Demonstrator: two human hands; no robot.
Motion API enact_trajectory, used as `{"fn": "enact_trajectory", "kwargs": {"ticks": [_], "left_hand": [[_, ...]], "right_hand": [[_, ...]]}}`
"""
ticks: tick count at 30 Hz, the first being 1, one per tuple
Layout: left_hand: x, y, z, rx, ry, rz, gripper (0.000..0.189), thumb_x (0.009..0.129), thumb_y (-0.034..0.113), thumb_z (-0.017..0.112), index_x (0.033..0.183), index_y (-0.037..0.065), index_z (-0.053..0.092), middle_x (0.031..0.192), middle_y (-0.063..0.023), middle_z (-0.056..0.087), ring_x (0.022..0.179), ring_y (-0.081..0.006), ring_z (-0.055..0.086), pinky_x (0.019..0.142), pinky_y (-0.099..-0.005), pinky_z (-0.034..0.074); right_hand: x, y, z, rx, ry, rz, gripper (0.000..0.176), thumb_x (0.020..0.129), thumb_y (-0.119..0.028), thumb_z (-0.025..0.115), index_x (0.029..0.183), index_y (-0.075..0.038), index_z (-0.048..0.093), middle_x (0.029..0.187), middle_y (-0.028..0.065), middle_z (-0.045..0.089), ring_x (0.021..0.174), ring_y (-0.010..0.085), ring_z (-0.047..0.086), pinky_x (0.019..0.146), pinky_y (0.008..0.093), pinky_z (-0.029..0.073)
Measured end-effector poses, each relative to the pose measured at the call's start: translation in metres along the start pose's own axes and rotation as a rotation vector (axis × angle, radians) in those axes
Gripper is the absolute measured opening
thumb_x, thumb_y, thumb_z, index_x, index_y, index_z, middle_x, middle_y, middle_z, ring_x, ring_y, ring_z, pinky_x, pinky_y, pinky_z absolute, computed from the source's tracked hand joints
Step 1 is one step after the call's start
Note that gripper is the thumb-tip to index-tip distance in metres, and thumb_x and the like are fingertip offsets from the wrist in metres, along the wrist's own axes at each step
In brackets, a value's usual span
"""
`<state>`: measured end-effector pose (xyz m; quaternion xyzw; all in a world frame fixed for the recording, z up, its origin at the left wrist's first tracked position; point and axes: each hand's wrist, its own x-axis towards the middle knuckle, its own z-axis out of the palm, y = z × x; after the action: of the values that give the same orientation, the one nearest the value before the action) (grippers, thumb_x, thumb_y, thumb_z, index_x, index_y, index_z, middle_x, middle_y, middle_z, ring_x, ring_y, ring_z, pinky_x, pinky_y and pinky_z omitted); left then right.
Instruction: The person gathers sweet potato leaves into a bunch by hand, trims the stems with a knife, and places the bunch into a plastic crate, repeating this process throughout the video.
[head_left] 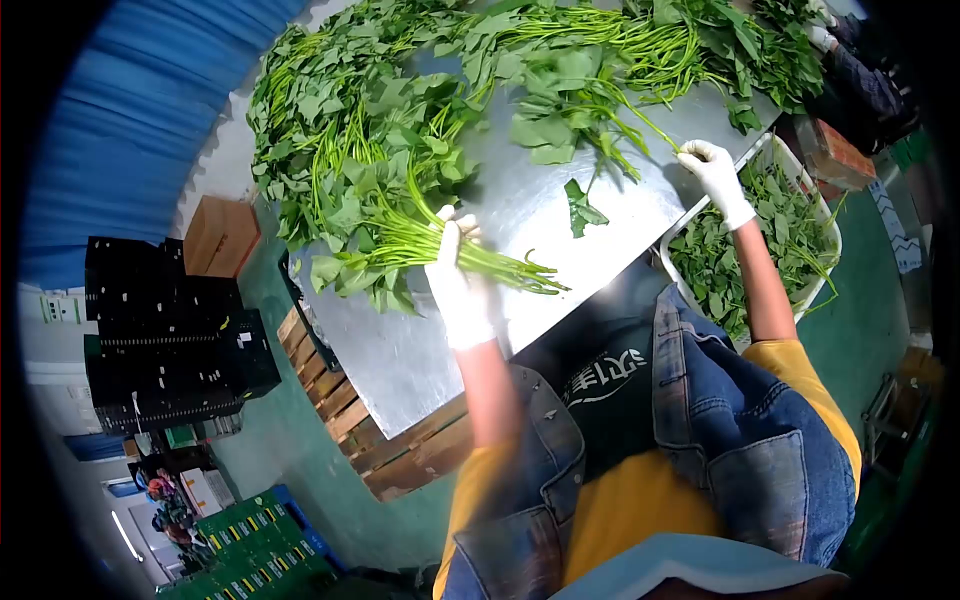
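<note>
My left hand [459, 285], in a white glove, is wrapped round a bunch of long-stemmed leafy greens [505, 266]. The cut ends point right and the leaves hang to the left, over the metal table [420, 365]. My right hand [712, 172], gloved too, pinches the end of a single green stem [652, 128] near the table's right edge. That stem runs up and left towards a loose clump of leaves [560, 110]. One torn leaf [583, 208] lies by itself on the metal between my hands.
A large heap of greens [330, 120] covers the table's far left, with more stems [640, 50] along the back. Beside my right arm stands a white basket [832, 235] of leaves. Black crates [165, 340], a cardboard box [220, 237] and a wooden pallet [325, 380] are left.
</note>
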<state>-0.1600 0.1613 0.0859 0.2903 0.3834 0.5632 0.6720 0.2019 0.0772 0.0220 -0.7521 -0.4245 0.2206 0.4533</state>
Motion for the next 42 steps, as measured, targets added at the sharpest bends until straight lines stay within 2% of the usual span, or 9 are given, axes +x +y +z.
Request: {"fn": "enact_trajectory", "kwargs": {"ticks": [4,12,17,21,27,31,34,37,42], "left_hand": [[0.005,-0.003,-0.002,-0.027,-0.022,0.015,0.027,0.088,0.010,0.056,0.113,0.002,0.053,0.092,-0.0085,0.060,0.081,-0.0138,0.054,0.075,-0.0267,0.044],[0.004,-0.001,-0.002,-0.076,-0.034,-0.011,0.032,0.086,0.012,0.058,0.116,0.002,0.049,0.090,-0.0083,0.060,0.077,-0.0136,0.054,0.072,-0.0257,0.044],[0.010,-0.007,-0.005,-0.084,-0.009,-0.034,0.024,0.087,0.008,0.056,0.110,0.002,0.053,0.087,-0.0085,0.062,0.076,-0.0134,0.056,0.069,-0.0235,0.046],[0.032,-0.041,-0.026,-0.120,-0.087,0.001,0.022,0.087,0.007,0.057,0.107,0.002,0.054,0.087,-0.0089,0.063,0.078,-0.0142,0.058,0.072,-0.0244,0.047],[0.037,-0.058,-0.023,-0.113,-0.289,0.187,0.019,0.085,0.006,0.059,0.103,0.003,0.057,0.088,-0.0096,0.063,0.079,-0.0154,0.060,0.074,-0.0263,0.048],[0.019,-0.032,-0.009,-0.080,-0.158,0.037,0.021,0.084,0.006,0.059,0.104,0.001,0.057,0.088,-0.0097,0.063,0.078,-0.0152,0.059,0.073,-0.0252,0.047],[-0.003,-0.002,0.006,-0.081,-0.098,-0.060,0.027,0.084,0.010,0.060,0.108,0.001,0.054,0.090,-0.0086,0.062,0.081,-0.0149,0.056,0.074,-0.0273,0.045],[0.001,-0.004,-0.006,-0.088,-0.092,-0.034,0.028,0.084,0.010,0.060,0.109,0.002,0.053,0.091,-0.0081,0.061,0.082,-0.0154,0.055,0.074,-0.0288,0.044],[-0.001,-0.005,-0.002,-0.081,-0.052,-0.001,0.027,0.084,0.013,0.060,0.109,0.004,0.053,0.091,-0.0074,0.060,0.082,-0.0158,0.055,0.076,-0.0302,0.044]], "right_hand": [[0.004,-0.018,-0.014,0.130,0.422,-0.321,0.013,0.082,-0.005,0.061,0.093,0.002,0.063,0.080,0.0029,0.060,0.071,0.0100,0.054,0.067,0.0227,0.044],[-0.029,0.005,-0.083,-0.176,0.395,-0.316,0.015,0.082,-0.005,0.061,0.094,0.005,0.063,0.091,0.0056,0.063,0.085,0.0136,0.057,0.079,0.0242,0.043],[-0.072,0.129,-0.202,-0.313,0.167,-0.021,0.021,0.082,-0.014,0.063,0.094,0.003,0.064,0.094,0.0117,0.067,0.083,0.0234,0.063,0.077,0.0326,0.046],[-0.109,0.188,-0.272,-1.351,0.029,0.571,0.031,0.077,-0.028,0.064,0.100,-0.007,0.064,0.088,0.0195,0.065,0.080,0.0354,0.063,0.068,0.0431,0.050],[-0.061,0.093,-0.126,-0.653,0.138,-0.108,0.027,0.077,-0.016,0.067,0.102,-0.005,0.064,0.097,0.0123,0.065,0.085,0.0287,0.063,0.076,0.0339,0.048],[-0.012,0.023,-0.031,-0.642,0.163,-0.356,0.038,0.077,-0.020,0.065,0.113,-0.011,0.059,0.105,0.0128,0.061,0.092,0.0297,0.060,0.080,0.0351,0.048],[0.018,0.032,0.011,-0.819,0.136,-0.342,0.050,0.071,-0.025,0.070,0.115,-0.008,0.054,0.100,0.0149,0.059,0.090,0.0314,0.059,0.075,0.0389,0.048],[0.041,0.031,0.014,-0.927,-0.021,-0.132,0.025,0.070,-0.025,0.070,0.083,-0.005,0.061,0.082,0.0168,0.062,0.079,0.0334,0.061,0.070,0.0393,0.048],[0.039,0.044,-0.006,-0.831,-0.022,-0.191,0.020,0.077,-0.022,0.063,0.081,-0.002,0.062,0.066,0.0137,0.060,0.063,0.0299,0.061,0.060,0.0385,0.048]]}}
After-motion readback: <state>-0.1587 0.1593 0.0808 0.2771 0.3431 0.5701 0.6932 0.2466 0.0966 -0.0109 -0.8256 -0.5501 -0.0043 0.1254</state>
